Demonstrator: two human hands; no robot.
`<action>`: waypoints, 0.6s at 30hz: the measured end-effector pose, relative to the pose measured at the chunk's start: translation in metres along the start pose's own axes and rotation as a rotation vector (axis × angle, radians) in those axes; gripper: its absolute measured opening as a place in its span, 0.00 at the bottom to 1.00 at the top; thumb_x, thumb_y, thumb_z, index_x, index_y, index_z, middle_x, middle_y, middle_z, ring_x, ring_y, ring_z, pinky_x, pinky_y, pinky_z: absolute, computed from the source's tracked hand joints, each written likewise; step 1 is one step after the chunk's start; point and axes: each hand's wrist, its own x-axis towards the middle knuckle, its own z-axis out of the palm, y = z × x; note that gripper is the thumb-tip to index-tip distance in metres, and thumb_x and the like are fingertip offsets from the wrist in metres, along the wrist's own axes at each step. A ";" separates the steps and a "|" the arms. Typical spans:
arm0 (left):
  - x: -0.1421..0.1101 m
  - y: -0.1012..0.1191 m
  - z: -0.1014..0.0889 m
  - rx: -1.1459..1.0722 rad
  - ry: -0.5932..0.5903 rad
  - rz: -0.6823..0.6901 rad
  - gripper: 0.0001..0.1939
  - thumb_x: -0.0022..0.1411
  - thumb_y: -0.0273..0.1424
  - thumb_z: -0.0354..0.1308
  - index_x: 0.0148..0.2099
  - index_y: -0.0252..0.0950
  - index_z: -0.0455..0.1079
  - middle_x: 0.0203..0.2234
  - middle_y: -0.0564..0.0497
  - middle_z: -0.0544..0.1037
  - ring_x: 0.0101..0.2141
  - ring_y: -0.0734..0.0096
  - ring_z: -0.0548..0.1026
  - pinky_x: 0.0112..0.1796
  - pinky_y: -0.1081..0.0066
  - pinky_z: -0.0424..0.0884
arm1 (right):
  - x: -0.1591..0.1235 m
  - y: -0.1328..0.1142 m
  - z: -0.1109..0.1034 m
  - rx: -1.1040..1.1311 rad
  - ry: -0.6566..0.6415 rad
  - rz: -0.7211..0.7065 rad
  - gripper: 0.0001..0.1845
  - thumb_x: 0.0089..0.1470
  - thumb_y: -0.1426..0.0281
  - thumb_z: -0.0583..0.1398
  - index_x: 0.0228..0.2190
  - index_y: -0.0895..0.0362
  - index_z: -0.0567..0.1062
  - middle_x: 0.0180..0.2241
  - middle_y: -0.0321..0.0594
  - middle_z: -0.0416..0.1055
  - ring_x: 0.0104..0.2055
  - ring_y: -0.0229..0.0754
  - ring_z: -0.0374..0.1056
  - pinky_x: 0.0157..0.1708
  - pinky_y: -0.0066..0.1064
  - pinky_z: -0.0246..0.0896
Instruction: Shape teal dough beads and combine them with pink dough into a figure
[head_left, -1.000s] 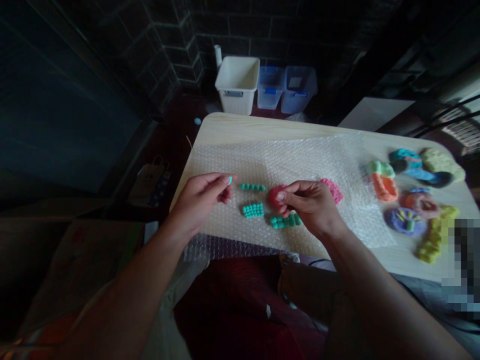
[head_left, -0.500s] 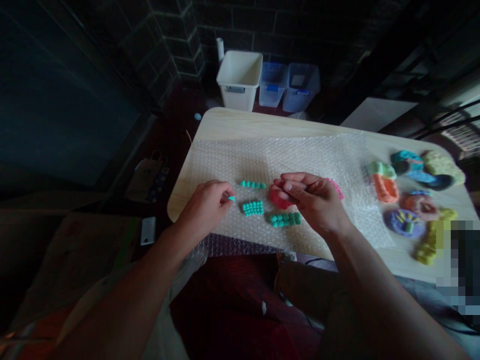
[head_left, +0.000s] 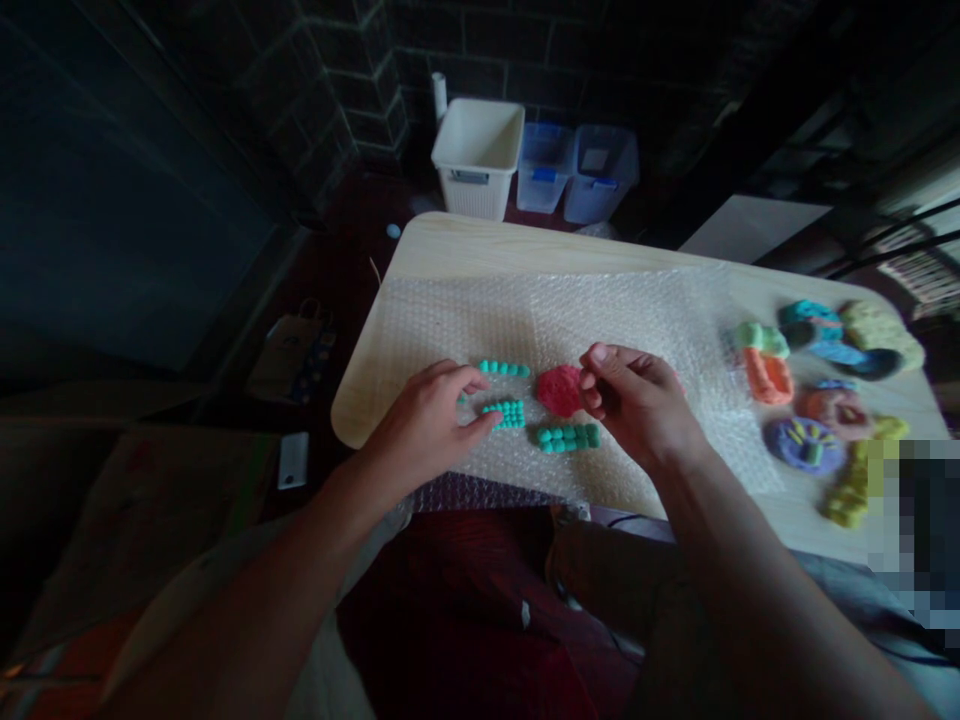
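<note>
- Two bare hands low over the near half of the work area: left hand (head_left: 427, 425) on the left, right hand (head_left: 634, 405) just right of centre.
- Left hand: fingers spread and curved, pinching nothing visible, fingertips at or just above the left end of a teal clay bead block (head_left: 506, 414).
- Right hand: fingertips drawn close together beside a red textured clay disc (head_left: 560, 390); any small piece between them hidden, so a pinch cannot be told.
- Between the hands: the bead block, three rows of small beads; a teal bead row (head_left: 504, 368) just farther away; a double teal bead row (head_left: 568, 437) nearer, just below the disc.
- Handling judgement: light fingertip contact and a small, steady pinch seem best here, since soft beads this close together could easily dent or stick to one another.
- Under all of these: a bubble wrap sheet (head_left: 600, 315) on a pale wooden table (head_left: 480, 245).
- Right of the sheet: finished clay shapes, among them an orange clay ring (head_left: 769, 378), a purple clay disc (head_left: 804, 444) with yellow strips, and a yellow-green clay lump (head_left: 879, 335).
- Left of the table, on the dark floor: a paper gift bag (head_left: 289, 345) and a small blue ball (head_left: 394, 230).
- Farthest, against a dark brick wall (head_left: 465, 60): a white woven basket (head_left: 478, 160) and two clear plastic bins (head_left: 577, 170) with blue latches.
</note>
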 end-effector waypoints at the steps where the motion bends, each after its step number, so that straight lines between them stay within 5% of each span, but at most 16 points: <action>1: -0.001 0.002 0.003 0.020 -0.008 0.020 0.11 0.62 0.30 0.71 0.46 0.34 0.77 0.42 0.44 0.81 0.44 0.55 0.80 0.49 0.56 0.76 | 0.000 0.000 0.001 0.000 0.005 0.007 0.21 0.45 0.54 0.80 0.23 0.57 0.84 0.19 0.35 0.74 0.17 0.30 0.64 0.14 0.23 0.56; 8: -0.002 0.006 0.014 0.117 -0.067 0.066 0.11 0.60 0.31 0.74 0.43 0.34 0.77 0.44 0.42 0.78 0.49 0.49 0.77 0.53 0.51 0.74 | 0.002 0.004 -0.001 0.033 0.000 -0.046 0.17 0.40 0.61 0.82 0.25 0.56 0.85 0.21 0.35 0.79 0.22 0.31 0.71 0.22 0.20 0.66; 14: -0.001 0.007 0.017 0.106 -0.089 0.075 0.08 0.61 0.23 0.68 0.42 0.35 0.74 0.40 0.44 0.80 0.45 0.52 0.77 0.49 0.55 0.72 | 0.002 0.006 -0.001 0.069 -0.012 -0.009 0.16 0.43 0.64 0.81 0.34 0.55 0.88 0.35 0.42 0.87 0.32 0.38 0.81 0.36 0.27 0.80; 18: -0.001 0.007 0.016 0.090 -0.070 0.074 0.08 0.62 0.20 0.64 0.43 0.36 0.73 0.36 0.47 0.81 0.40 0.56 0.78 0.45 0.59 0.72 | 0.000 0.006 0.001 0.063 -0.034 -0.008 0.16 0.47 0.61 0.80 0.34 0.56 0.87 0.30 0.42 0.86 0.28 0.37 0.80 0.31 0.26 0.79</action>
